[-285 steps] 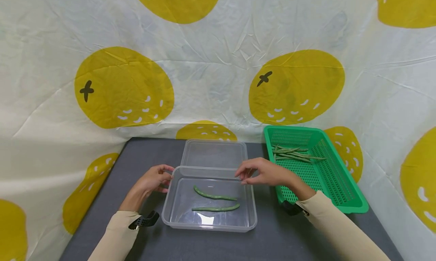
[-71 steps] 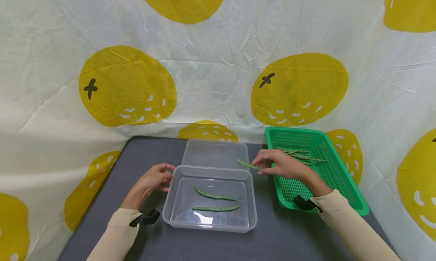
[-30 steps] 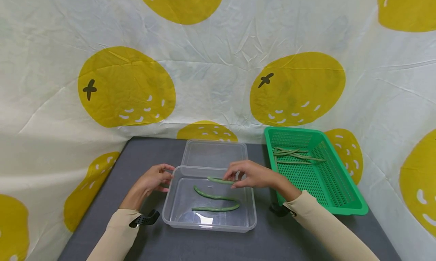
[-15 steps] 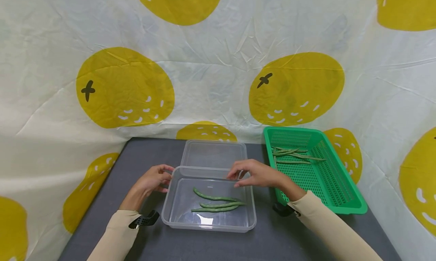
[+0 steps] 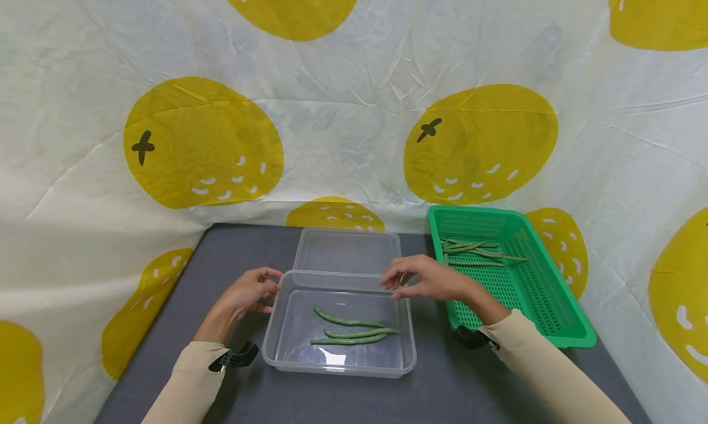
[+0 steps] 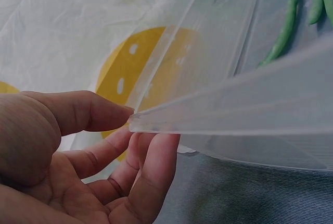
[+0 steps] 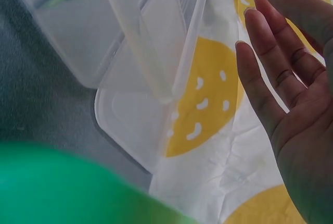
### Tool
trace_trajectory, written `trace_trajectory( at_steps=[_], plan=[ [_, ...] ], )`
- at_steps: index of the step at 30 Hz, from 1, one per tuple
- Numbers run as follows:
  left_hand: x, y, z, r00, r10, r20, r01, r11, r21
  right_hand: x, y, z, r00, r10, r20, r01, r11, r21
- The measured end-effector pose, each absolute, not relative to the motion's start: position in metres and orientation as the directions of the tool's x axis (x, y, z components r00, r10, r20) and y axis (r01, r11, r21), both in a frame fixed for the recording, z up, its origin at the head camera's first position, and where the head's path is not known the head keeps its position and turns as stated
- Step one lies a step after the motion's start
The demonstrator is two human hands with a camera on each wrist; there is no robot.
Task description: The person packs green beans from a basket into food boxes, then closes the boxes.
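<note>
My left hand (image 5: 249, 295) holds the clear plastic container (image 5: 298, 357) by its back left corner. In the left wrist view the thumb (image 6: 96, 110) lies on top of the rim, with the fingers curled beneath it. Three green beans (image 5: 348, 321) lie in the container, two of them side by side. Over the container's back right corner is my right hand (image 5: 426, 279), holding nothing. The right wrist view shows its fingers (image 7: 270, 57) relaxed and apart from the rim.
Behind the container a clear flat lid (image 5: 348, 249) lies on the dark table (image 5: 332, 402). To the right stands a green slotted basket (image 5: 560, 279) with several more green beans (image 5: 478, 252) in it. A patterned cloth (image 5: 343, 147) hangs behind and on both sides.
My right hand brought a green bean from the basket and released it in the container beside the front one. It then moved back up and right. My left hand stayed put.
</note>
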State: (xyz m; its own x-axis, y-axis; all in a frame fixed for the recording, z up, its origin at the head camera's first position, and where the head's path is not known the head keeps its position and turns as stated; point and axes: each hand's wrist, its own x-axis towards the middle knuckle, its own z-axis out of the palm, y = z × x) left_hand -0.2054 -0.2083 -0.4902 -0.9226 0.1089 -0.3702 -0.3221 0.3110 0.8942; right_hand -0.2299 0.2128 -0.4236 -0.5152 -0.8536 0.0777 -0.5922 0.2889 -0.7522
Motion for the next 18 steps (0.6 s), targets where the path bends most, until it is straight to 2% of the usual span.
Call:
trace_trajectory(
  at_steps=[18],
  plan=[
    [-0.207,-0.207,-0.489,-0.922,0.097,-0.375,-0.328,0.319,0.889,-0.242,0.259,-0.424,-0.631,-0.774,0.058,-0.549,0.392,-0.738]
  ],
)
